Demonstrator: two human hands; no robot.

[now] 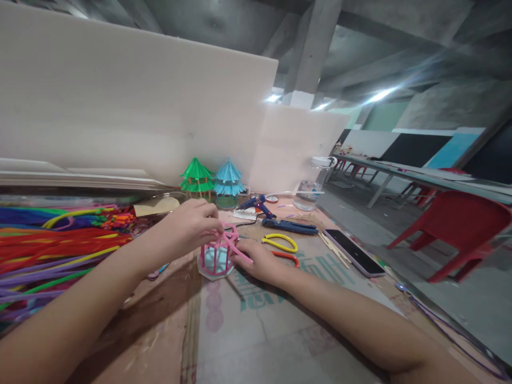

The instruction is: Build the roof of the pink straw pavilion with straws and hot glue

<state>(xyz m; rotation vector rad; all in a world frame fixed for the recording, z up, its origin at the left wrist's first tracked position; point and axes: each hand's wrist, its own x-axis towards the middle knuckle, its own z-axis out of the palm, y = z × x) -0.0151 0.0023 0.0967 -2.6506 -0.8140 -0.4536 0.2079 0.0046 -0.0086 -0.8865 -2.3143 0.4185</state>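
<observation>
A small pink pipe-cleaner cage (pixel 216 258) on a pale base stands on the cardboard-covered table (pixel 256 330). My left hand (pixel 191 223) pinches the pink pieces at its top. My right hand (pixel 258 260) rests beside the cage on the right and holds a pink pipe-cleaner piece (pixel 240 250) that leans across the cage's top. Behind stand a finished green pagoda (pixel 197 178) and a blue pagoda (pixel 228 181).
A heap of coloured pipe cleaners (pixel 52 240) fills the left side. A blue glue gun (pixel 256 204), blue pliers (pixel 290 226), yellow-handled and orange-handled tools (pixel 282 244), a phone (pixel 354 252) and a clear jar (pixel 314 184) lie right of the hands. A red chair (pixel 460 229) stands beyond the table edge.
</observation>
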